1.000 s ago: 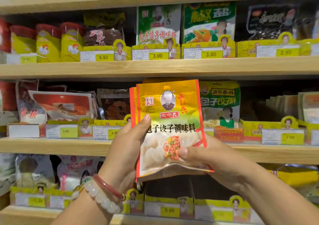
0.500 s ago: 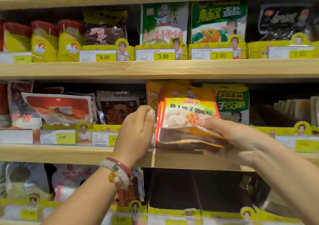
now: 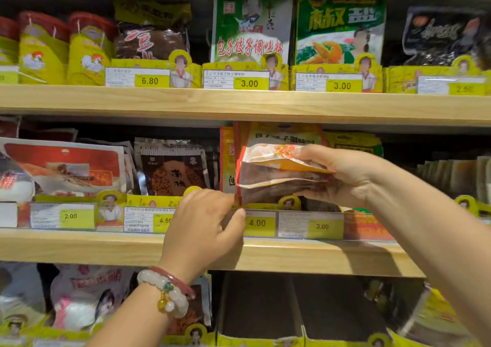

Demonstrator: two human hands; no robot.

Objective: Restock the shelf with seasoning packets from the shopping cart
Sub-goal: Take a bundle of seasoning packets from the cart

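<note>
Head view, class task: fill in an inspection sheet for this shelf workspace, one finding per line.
Surface: middle wooden shelf, price tags along its front.
Job's things: yellow seasoning packets tipped forward into the slot above the 4.00 tag.
Clutter: dark packets to the left, green packets on the shelf above.
Grips: right hand holds the packets; left hand pinches the tray edge by the tag.
Cables: nothing seen.
Surroundings: stocked shelves above and below; shopping cart not in view.
</note>
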